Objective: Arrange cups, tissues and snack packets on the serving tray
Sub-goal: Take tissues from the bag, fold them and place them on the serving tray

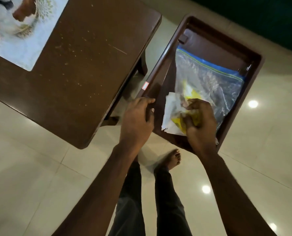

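Note:
A dark brown serving tray point(254, 65) is held above the floor, to the right of a brown table. My left hand point(137, 118) grips the tray's near left rim. Inside the tray lies a clear zip bag point(210, 77) with a blue strip along its top. My right hand point(201, 123) is closed on a yellow snack packet point(192, 92) and a white tissue point(170, 106) at the tray's near end, on top of the bag. No cups are in view.
The brown table point(83, 68) stands to the left, with a printed mat point(19, 29) on its far left corner. Below is glossy tiled floor point(261, 133), with my legs and a bare foot point(172, 159) under the tray.

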